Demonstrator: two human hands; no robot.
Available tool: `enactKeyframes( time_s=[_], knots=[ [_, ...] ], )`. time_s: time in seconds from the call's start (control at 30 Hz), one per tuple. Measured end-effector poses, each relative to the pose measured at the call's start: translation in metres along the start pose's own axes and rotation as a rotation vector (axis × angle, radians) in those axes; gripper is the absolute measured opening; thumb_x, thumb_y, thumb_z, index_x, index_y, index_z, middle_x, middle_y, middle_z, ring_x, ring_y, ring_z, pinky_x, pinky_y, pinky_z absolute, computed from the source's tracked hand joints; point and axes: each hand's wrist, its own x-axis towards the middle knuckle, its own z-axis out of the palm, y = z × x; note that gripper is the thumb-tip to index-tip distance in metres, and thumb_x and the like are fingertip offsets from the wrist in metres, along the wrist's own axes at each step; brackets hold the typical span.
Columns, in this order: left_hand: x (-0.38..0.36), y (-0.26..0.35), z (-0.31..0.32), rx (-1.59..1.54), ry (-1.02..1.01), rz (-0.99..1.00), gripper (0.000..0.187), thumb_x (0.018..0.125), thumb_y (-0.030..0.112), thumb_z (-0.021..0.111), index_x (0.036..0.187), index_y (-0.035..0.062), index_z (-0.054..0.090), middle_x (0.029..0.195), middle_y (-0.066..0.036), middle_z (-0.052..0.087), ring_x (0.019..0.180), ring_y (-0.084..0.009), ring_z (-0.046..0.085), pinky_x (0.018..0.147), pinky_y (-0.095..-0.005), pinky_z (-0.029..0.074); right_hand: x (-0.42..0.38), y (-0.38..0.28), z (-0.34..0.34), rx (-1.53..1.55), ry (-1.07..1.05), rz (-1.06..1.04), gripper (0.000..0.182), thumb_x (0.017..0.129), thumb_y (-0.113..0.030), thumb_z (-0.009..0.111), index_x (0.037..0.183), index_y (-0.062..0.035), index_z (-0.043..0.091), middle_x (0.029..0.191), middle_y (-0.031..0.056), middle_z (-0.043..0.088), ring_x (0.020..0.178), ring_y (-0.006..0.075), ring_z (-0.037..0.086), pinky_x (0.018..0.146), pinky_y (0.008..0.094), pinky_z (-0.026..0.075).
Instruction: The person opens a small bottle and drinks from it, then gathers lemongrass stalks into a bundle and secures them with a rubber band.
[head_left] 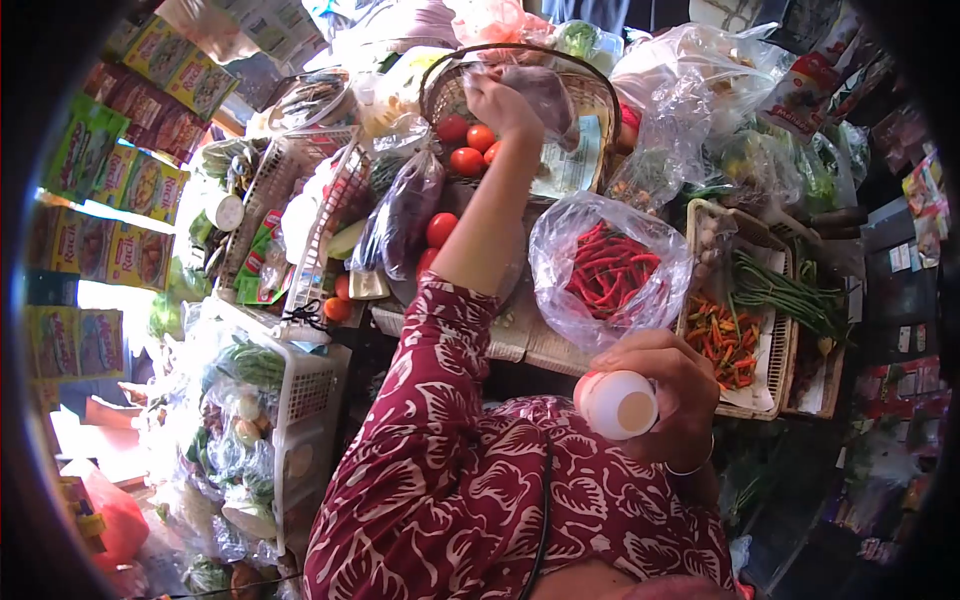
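My left hand (pixel 505 108) reaches far forward over a round wicker basket (pixel 600 75), its fingers closed at a clear plastic bag (pixel 540 92) with something greyish-brown in it. Just below that hand lie red tomatoes (pixel 467 161) and a printed paper (pixel 570 165). Close to my body, my right hand (pixel 672 385) is wrapped round a small white bottle (pixel 618 404) with an orange-red patch, one round end turned toward me. Beyond the right hand sits an open clear bag of red chillies (pixel 610 268).
A purple eggplant bag (pixel 400 215) lies left of my forearm. White plastic crates (pixel 310 400) of bagged vegetables stand at the left. At the right are a wicker tray (pixel 750 405) of small orange chillies and green long beans (pixel 790 290). Seasoning packets (pixel 95 245) hang far left.
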Motion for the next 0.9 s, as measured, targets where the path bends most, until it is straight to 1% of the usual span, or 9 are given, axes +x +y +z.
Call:
enactKeyframes(
  time_s=[0.13, 0.2, 0.27, 0.3, 0.5, 0.6, 0.67, 0.73, 0.9],
  knots=[
    [-0.04, -0.018, -0.046, 0.231, -0.065, 0.068, 0.027, 0.097, 0.018, 0.035, 0.08, 0.0022, 0.05, 0.075, -0.002, 0.048, 0.066, -0.0118, 0.041, 0.062, -0.0264, 0.037, -0.001, 0.007, -0.017, -0.021, 0.046, 0.036, 0.041, 0.065, -0.018, 0.075, 0.099, 0.0001, 0.06, 0.09, 0.0146, 0.064, 0.082, 0.0256, 0.065, 0.072, 0.0354, 0.052],
    [-0.062, -0.006, -0.085, 0.376, -0.305, 0.081, 0.025, 0.096, 0.016, 0.038, 0.082, 0.0017, 0.053, 0.081, -0.005, 0.054, 0.08, -0.0177, 0.052, 0.075, -0.0292, 0.041, 0.0, 0.009, -0.019, 0.004, 0.089, -0.007, 0.042, 0.065, -0.019, 0.075, 0.098, 0.0002, 0.06, 0.088, 0.0144, 0.064, 0.081, 0.0256, 0.065, 0.071, 0.036, 0.052],
    [-0.08, -0.009, -0.125, 0.629, -0.413, 0.216, 0.022, 0.095, 0.015, 0.042, 0.085, 0.0025, 0.057, 0.09, -0.009, 0.06, 0.107, -0.0274, 0.051, 0.092, -0.0357, 0.037, 0.004, 0.015, -0.018, 0.033, 0.093, -0.037, 0.043, 0.064, -0.018, 0.077, 0.098, 0.0006, 0.06, 0.088, 0.015, 0.064, 0.081, 0.0256, 0.065, 0.071, 0.0358, 0.053],
    [-0.092, -0.006, -0.137, 0.655, -0.453, 0.221, 0.02, 0.094, 0.013, 0.044, 0.086, 0.0039, 0.06, 0.099, -0.01, 0.062, 0.123, -0.0326, 0.04, 0.102, -0.0398, 0.028, 0.009, 0.014, -0.015, 0.035, 0.104, -0.077, 0.043, 0.064, -0.018, 0.077, 0.098, 0.0009, 0.06, 0.088, 0.0154, 0.064, 0.081, 0.0255, 0.065, 0.071, 0.0355, 0.053],
    [-0.132, 0.001, -0.136, 0.8, -0.878, 0.203, 0.021, 0.078, -0.006, 0.049, 0.093, 0.0024, 0.062, 0.118, -0.011, 0.057, 0.135, -0.0394, 0.019, 0.108, -0.0421, 0.024, 0.033, 0.003, 0.016, 0.107, 0.098, -0.206, 0.045, 0.067, -0.027, 0.078, 0.096, 0.0028, 0.06, 0.088, 0.0161, 0.064, 0.078, 0.0243, 0.064, 0.069, 0.0343, 0.053],
    [-0.134, -0.012, -0.155, 1.011, -1.033, 0.316, 0.023, 0.078, 0.002, 0.054, 0.101, 0.0031, 0.06, 0.128, -0.016, 0.049, 0.134, -0.0426, 0.016, 0.108, -0.0479, 0.021, 0.033, -0.005, 0.034, 0.042, 0.089, -0.224, 0.045, 0.068, -0.028, 0.077, 0.096, 0.0035, 0.06, 0.088, 0.0164, 0.064, 0.078, 0.0246, 0.064, 0.068, 0.0344, 0.053],
    [-0.139, -0.008, -0.168, 1.264, -1.183, 0.093, 0.055, 0.079, 0.022, 0.061, 0.128, 0.0077, 0.042, 0.145, -0.013, 0.026, 0.135, -0.0435, 0.013, 0.105, -0.0588, 0.018, 0.033, -0.015, 0.039, 0.018, 0.088, -0.265, 0.048, 0.07, -0.032, 0.075, 0.096, 0.0044, 0.06, 0.087, 0.0172, 0.064, 0.077, 0.0257, 0.064, 0.067, 0.0342, 0.053],
    [-0.132, -0.012, -0.172, 1.361, -1.234, -0.043, 0.066, 0.083, 0.034, 0.056, 0.138, 0.0104, 0.028, 0.15, -0.01, 0.014, 0.135, -0.0432, 0.013, 0.102, -0.0637, 0.017, 0.027, -0.024, 0.042, -0.065, 0.106, -0.209, 0.05, 0.071, -0.036, 0.073, 0.096, 0.0052, 0.06, 0.085, 0.0181, 0.063, 0.077, 0.0267, 0.064, 0.068, 0.0342, 0.052],
    [-0.121, -0.022, -0.166, 1.401, -1.314, -0.131, 0.074, 0.083, 0.046, 0.052, 0.142, 0.0121, 0.022, 0.151, -0.007, 0.01, 0.135, -0.0445, 0.011, 0.103, -0.0632, 0.016, 0.013, -0.046, 0.051, -0.246, 0.137, -0.153, 0.059, 0.065, -0.042, 0.076, 0.097, 0.0032, 0.053, 0.084, 0.0163, 0.057, 0.073, 0.0256, 0.061, 0.063, 0.0333, 0.05]
  ],
)
